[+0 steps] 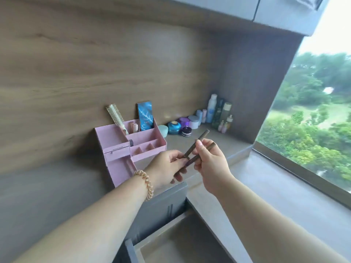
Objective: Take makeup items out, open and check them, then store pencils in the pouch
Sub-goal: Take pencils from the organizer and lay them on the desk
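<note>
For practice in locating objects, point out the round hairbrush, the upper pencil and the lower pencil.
round hairbrush (114, 114), head view, on the bristle head.
upper pencil (203, 136), head view, on the shaft near its far tip.
lower pencil (190, 161), head view, on the purple stretch near its low end.

The pencils (204, 136) are dull brown, one turning purple at its 7 o'clock end. The organiser (114, 137) is pale pink; the box (145, 116) in it is blue with a white feathery pattern. The wall (95, 63) shows brown woodgrain; the surface (275, 186) is plain grey.
</note>
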`<state>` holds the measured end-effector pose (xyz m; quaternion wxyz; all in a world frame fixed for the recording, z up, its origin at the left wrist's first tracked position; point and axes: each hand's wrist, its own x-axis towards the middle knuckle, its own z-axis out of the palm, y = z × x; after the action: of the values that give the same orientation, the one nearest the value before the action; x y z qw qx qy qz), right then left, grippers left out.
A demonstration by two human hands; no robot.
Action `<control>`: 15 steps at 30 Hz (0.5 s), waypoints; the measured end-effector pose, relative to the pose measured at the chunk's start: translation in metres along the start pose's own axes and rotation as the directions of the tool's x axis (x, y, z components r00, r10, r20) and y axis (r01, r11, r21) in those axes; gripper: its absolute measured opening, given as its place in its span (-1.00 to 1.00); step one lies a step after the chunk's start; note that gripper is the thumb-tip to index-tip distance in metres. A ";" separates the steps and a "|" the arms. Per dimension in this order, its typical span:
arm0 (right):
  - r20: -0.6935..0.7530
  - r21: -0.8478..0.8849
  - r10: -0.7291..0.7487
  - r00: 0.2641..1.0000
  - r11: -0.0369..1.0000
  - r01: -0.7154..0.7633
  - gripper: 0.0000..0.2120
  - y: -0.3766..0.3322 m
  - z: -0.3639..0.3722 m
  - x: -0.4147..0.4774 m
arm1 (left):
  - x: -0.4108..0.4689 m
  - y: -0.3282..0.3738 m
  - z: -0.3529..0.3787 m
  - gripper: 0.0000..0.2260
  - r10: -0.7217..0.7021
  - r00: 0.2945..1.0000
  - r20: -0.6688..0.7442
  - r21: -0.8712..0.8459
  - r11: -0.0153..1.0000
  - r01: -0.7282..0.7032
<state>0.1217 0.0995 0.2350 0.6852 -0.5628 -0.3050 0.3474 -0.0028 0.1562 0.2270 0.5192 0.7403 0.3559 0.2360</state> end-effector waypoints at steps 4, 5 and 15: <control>-0.135 -0.045 -0.029 0.990 0.999 0.023 -0.89 -0.032 -0.061 -0.056 | -0.034 0.039 0.045 -0.84 0.017 0.980 0.200 0.046 0.999 -0.026; -0.144 -0.051 -0.033 0.989 0.998 0.026 -0.90 -0.036 -0.068 -0.063 | -0.040 0.042 0.051 -0.84 0.017 0.974 0.227 0.055 0.998 -0.030; -0.437 -0.103 -0.111 0.893 0.992 0.073 -0.94 -0.089 -0.249 -0.238 | -0.125 0.115 0.226 -0.95 0.141 0.785 0.602 -0.098 0.990 -0.103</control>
<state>0.1984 -0.2458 0.2708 0.7279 -0.6402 -0.1822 0.1646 0.1125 -0.0996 0.2585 0.6116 0.7823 0.1145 0.0295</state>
